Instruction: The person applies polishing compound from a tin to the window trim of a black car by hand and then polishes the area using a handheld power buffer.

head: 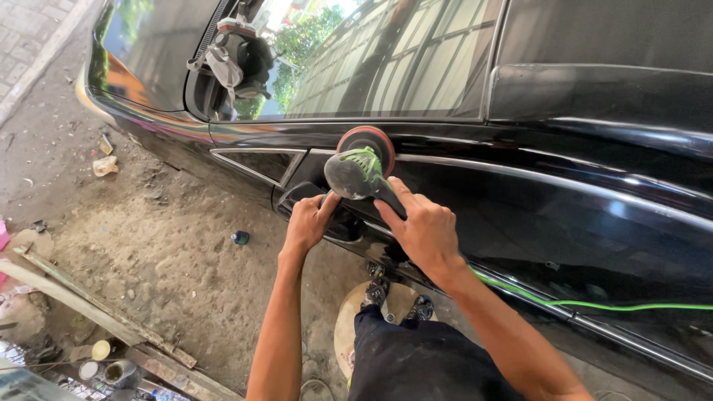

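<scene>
A round polishing machine [361, 165] with a dusty grey-green body and a red-rimmed pad presses against the glossy black car door [564, 215]. My right hand [422, 229] grips the machine's rear handle, index finger stretched along it. My left hand [310, 220] holds the machine's lower left side, right above the door handle. A green power cord [594, 304] runs from the machine off to the right along the door.
The car's side window [386, 67] and folded mirror [238, 63] are above. The ground to the left is sandy dirt with a small can [240, 238], litter, wooden planks [104, 312] and several tins [104, 364]. My feet stand on a round board [349, 319].
</scene>
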